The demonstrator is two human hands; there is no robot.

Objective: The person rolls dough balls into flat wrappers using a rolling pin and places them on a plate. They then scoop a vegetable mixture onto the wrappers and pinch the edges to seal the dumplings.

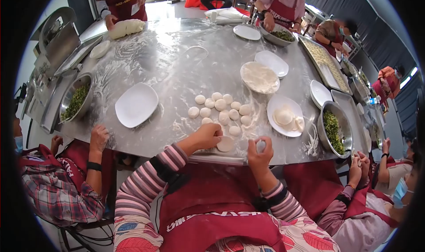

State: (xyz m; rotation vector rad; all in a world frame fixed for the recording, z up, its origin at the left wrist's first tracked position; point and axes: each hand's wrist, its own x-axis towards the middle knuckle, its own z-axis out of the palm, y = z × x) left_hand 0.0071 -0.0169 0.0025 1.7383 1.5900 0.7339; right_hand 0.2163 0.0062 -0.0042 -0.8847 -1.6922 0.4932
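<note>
My left hand (206, 137) is closed, with its fingertips at the left edge of a flat round dough wrapper (225, 143) near the table's front edge. To the right of the wrapper, my right hand (260, 153) has its fingers curled round something; only a greyish rounded bit shows between them, and I cannot make out what it is. Just beyond both hands, several small flattened dough pieces (221, 104) lie on the floured metal table (177, 70). A white plate (273, 124) with pale dough rounds (283, 115) sits beyond my right hand.
A white plate (137, 105) stands at left, near a bowl of green filling (75, 102). Another filling bowl (336, 130) is at right. A dish of flour (260, 77) lies further back. Co-workers sit on both sides; a person across handles a large dough roll (126, 29).
</note>
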